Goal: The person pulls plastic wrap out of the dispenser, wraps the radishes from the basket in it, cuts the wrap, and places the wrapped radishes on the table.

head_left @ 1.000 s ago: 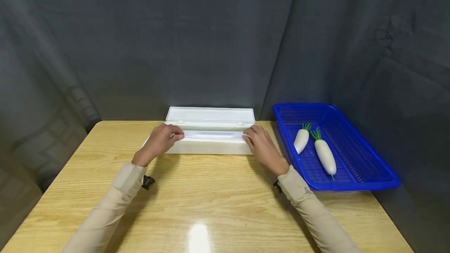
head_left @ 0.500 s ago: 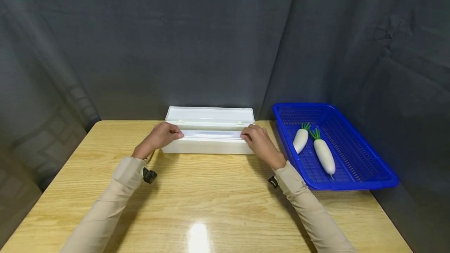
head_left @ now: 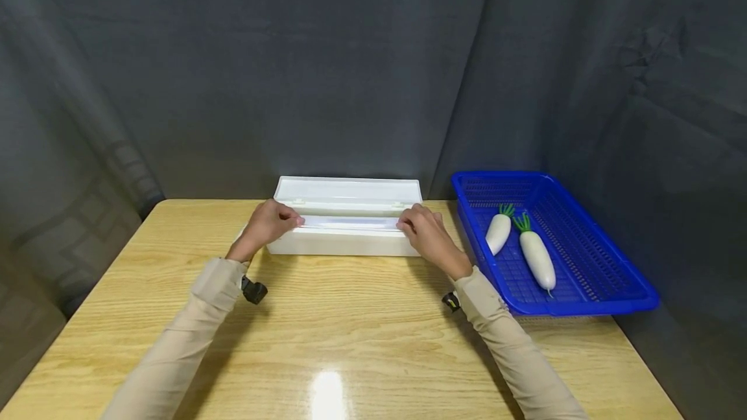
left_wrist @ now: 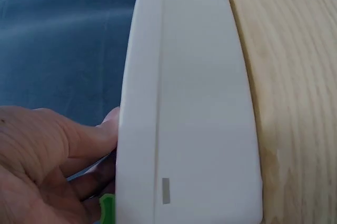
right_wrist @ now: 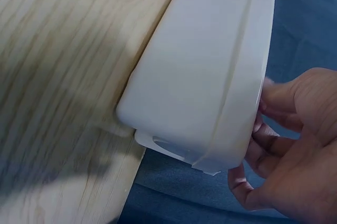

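A long white box [head_left: 344, 245], shaped like a cling film dispenser, stands near the table's back edge with its lid [head_left: 348, 188] raised. Across its opening runs a strip of pale, shiny plastic film [head_left: 350, 222]. My left hand [head_left: 267, 224] pinches the film at its left end, thumb and fingers together. At the other end, my right hand [head_left: 428, 231] pinches it too. In both wrist views the box wall hides the fingertips and the film. A small green piece [left_wrist: 107, 208] shows beside the left fingers.
To the right, a blue plastic basket [head_left: 583, 308] holds two white radishes [head_left: 537, 259] with green tops. The wooden table [head_left: 344, 329] spreads out in front of the box. Dark grey curtains [head_left: 350, 70] hang behind and on both sides.
Both hands stay at the film's ends, with only slight shifts. The left wrist turns a little to the right. The box and basket stay put.
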`<state>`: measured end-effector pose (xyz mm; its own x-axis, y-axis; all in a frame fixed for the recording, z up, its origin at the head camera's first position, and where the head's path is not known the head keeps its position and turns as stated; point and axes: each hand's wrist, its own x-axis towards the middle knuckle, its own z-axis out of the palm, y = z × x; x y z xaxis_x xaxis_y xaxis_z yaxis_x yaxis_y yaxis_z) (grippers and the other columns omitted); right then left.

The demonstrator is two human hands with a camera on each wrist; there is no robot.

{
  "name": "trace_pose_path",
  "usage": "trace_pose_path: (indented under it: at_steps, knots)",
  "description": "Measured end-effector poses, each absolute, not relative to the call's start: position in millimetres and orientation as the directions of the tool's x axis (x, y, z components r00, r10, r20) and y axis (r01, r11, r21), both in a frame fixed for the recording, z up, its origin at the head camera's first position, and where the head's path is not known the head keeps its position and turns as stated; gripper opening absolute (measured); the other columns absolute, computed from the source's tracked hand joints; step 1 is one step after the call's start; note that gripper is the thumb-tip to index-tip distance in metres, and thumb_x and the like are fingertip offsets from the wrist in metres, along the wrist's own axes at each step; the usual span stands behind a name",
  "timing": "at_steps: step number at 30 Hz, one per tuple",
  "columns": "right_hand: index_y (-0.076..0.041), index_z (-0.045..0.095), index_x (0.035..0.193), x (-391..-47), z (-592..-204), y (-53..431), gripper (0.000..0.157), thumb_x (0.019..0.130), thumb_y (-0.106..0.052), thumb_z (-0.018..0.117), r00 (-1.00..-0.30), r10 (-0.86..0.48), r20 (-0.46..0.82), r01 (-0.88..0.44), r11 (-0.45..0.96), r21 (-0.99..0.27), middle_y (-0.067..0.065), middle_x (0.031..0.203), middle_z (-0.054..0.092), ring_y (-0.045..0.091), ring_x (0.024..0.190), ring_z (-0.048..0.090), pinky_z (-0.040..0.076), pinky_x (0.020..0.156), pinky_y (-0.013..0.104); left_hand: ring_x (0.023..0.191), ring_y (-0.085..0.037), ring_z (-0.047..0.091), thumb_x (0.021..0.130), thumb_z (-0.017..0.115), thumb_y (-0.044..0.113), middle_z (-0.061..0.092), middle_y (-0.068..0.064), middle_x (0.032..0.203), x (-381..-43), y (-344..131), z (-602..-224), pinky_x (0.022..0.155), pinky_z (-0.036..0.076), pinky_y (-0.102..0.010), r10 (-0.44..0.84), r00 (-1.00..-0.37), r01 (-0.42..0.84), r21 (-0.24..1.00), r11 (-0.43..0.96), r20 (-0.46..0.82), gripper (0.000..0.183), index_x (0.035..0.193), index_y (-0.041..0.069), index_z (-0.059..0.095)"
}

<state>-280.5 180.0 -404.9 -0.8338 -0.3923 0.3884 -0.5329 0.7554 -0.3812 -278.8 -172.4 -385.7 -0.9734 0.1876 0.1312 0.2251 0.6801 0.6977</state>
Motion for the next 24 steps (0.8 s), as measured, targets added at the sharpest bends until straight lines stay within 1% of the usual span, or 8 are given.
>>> trace_pose_path:
  at_steps: [4, 7, 12, 15, 17, 21, 24]
  knots:
    - [-0.009, 0.073, 0.095, -281, -407, 178, 0.013, 0.102, -0.020, 0.071, -0.848, -0.379, 0.371, -0.518, 0.745, -0.421, 0.003, 0.089, 0.063, 0.025, 0.088, 0.058, 0.035, 0.080, 0.046, 0.057, -0.013, 0.038, 0.100, 0.071, 0.012, 0.075, -0.014, 0.080, -280, -169, -391, 0.057, 0.032, -0.029, 0.147, -0.965, 0.256, 0.671, 0.696, 0.216, 0.020, 0.092, -0.003, 0.081]
    - [-0.009, 0.074, 0.096, -282, -408, 176, 0.015, 0.101, -0.024, 0.072, -0.863, -0.357, 0.359, -0.494, 0.750, -0.440, 0.003, 0.091, 0.065, 0.025, 0.091, 0.060, 0.033, 0.080, 0.045, 0.058, -0.014, 0.039, 0.100, 0.070, 0.010, 0.074, -0.013, 0.078, -281, -167, -395, 0.056, 0.031, -0.029, 0.119, -0.958, 0.267, 0.664, 0.699, 0.260, 0.018, 0.093, -0.003, 0.081]
    - [-0.008, 0.075, 0.091, -283, -406, 173, 0.012, 0.097, -0.018, 0.077, -0.887, -0.285, 0.364, -0.441, 0.756, -0.483, 0.004, 0.087, 0.065, 0.023, 0.084, 0.060, 0.033, 0.080, 0.045, 0.061, -0.016, 0.042, 0.101, 0.069, 0.010, 0.071, -0.014, 0.081, -280, -166, -397, 0.059, 0.033, -0.030, 0.130, -0.943, 0.308, 0.655, 0.690, 0.307, 0.017, 0.094, -0.002, 0.078]
    - [-0.007, 0.075, 0.087, -283, -404, 171, 0.010, 0.094, -0.013, 0.079, -0.897, -0.250, 0.365, -0.416, 0.756, -0.505, 0.006, 0.085, 0.067, 0.025, 0.082, 0.062, 0.036, 0.081, 0.047, 0.063, -0.016, 0.044, 0.101, 0.070, 0.010, 0.073, -0.015, 0.086, -279, -166, -399, 0.061, 0.035, -0.031, 0.132, -0.938, 0.318, 0.649, 0.691, 0.319, 0.016, 0.094, -0.002, 0.078]
    - [-0.006, 0.076, 0.086, -283, -404, 170, 0.009, 0.094, -0.010, 0.078, -0.898, -0.239, 0.371, -0.413, 0.748, -0.519, 0.007, 0.085, 0.068, 0.026, 0.082, 0.063, 0.037, 0.082, 0.048, 0.063, -0.017, 0.044, 0.101, 0.071, 0.009, 0.073, -0.015, 0.086, -279, -165, -400, 0.061, 0.035, -0.032, 0.134, -0.935, 0.325, 0.645, 0.691, 0.328, 0.015, 0.092, -0.002, 0.078]
    - [-0.002, 0.074, 0.084, -284, -408, 170, 0.009, 0.093, -0.003, 0.077, -0.858, -0.243, 0.453, -0.467, 0.736, -0.490, 0.010, 0.081, 0.067, 0.026, 0.078, 0.062, 0.045, 0.079, 0.047, 0.064, -0.018, 0.046, 0.099, 0.072, 0.009, 0.073, -0.015, 0.086, -279, -164, -401, 0.061, 0.036, -0.032, 0.138, -0.918, 0.357, 0.622, 0.697, 0.373, 0.015, 0.090, -0.001, 0.077]
    - [0.000, 0.072, 0.086, -284, -415, 170, 0.008, 0.094, -0.001, 0.076, -0.820, -0.268, 0.505, -0.517, 0.725, -0.454, 0.011, 0.081, 0.067, 0.023, 0.074, 0.058, 0.050, 0.071, 0.041, 0.064, -0.017, 0.046, 0.099, 0.073, 0.011, 0.073, -0.014, 0.086, -276, -165, -403, 0.060, 0.035, -0.032, 0.133, -0.906, 0.369, 0.599, 0.711, 0.401, 0.015, 0.089, 0.000, 0.077]
